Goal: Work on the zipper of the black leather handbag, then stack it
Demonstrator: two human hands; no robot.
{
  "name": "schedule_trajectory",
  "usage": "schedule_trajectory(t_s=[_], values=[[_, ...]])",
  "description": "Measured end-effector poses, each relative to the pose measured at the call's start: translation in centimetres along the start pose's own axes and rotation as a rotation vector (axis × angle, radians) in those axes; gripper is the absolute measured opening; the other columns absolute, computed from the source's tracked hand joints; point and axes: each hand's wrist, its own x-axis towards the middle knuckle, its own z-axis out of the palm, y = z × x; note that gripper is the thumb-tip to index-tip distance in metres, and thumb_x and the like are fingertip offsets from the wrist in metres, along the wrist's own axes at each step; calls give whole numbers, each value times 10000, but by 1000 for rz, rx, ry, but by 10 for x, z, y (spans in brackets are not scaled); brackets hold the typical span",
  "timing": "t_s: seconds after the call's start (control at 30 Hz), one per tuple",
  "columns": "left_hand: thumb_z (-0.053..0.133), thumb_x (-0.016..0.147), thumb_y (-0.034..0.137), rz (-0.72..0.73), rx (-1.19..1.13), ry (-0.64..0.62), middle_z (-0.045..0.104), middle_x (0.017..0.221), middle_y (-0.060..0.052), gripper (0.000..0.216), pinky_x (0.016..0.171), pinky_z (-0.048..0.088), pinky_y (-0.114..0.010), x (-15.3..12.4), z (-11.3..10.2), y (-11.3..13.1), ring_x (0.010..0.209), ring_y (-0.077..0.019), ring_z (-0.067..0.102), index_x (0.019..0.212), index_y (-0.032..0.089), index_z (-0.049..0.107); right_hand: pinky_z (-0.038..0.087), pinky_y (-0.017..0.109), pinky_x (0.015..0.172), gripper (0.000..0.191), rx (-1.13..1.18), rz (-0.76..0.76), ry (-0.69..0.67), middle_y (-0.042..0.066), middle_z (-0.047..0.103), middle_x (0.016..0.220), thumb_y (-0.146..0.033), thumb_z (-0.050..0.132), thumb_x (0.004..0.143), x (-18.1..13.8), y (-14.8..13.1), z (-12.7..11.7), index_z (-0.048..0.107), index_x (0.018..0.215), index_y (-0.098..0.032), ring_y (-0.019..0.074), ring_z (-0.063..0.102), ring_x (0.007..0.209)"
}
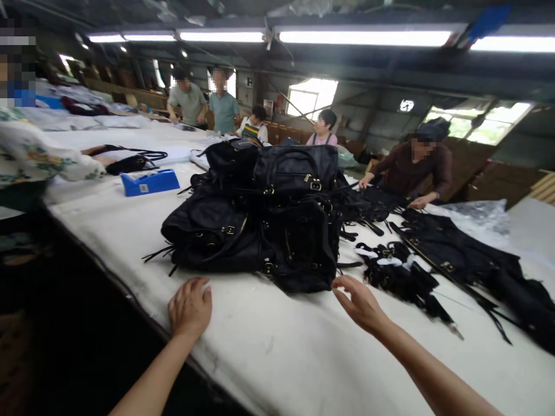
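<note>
Bag (306,245) sits just ahead-left of the nearer right hand (359,301), half-curled, can't tell if pinching; left hand (189,307) loose, empty.

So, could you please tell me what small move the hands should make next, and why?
Probably bring the left hand forward to the near side of the stacked bags: it seems to rest on the table, just short of them, while the right hand has its fingertips at their near right corner, so a two-handed hold looks within easy reach.

Bare forearms (418,353) taper to slimmer wrists (185,338), left grip (189,307) and right grip (359,301) equally bare.
</note>
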Motion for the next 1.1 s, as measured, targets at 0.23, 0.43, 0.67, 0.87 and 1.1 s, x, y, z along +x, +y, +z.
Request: schedule_trajectory(t_s=[0.23,0.43,0.67,0.87,1.1], values=[[215,940,350,42,37,-66,597,1200,-145,440,904,422,-471,3,-8,5,1120,-320,526,1134,169,566,487,340,675,283,8,599,205,50,660,804,-416,410,881,-152,69,8,610,858,-217,221,610,729],[142,914,447,92,47,-151,625,1181,-185,579,935,443,-517,12,-11,7,1124,-342,562,1123,134,581,461,353,751,234,-34,579,298,54,637,796,-335,422,844,-159,70,17,613,826,-201,221,595,773],[209,887,514,321,-20,-257,380,1463,-182,682,1101,305,-455,-2,-2,48,1371,-288,324,1399,83,341,446,346,742,206,-30,580,244,44,620,811,-322,414,862,-161,74,17,581,843,-202,212,581,779],[366,868,413,307,18,-319,381,1471,-183,658,1135,229,-485,-42,9,78,1387,-312,290,1421,60,318,464,360,760,253,-16,584,213,52,642,863,-386,420,863,-164,78,17,601,877,-210,226,597,813],[293,920,292,296,6,-389,295,1516,-152,544,1154,233,-478,-104,4,129,1415,-276,228,1421,86,345,476,400,762,343,1,655,164,53,668,882,-518,429,812,-166,80,15,621,868,-239,264,609,829]])
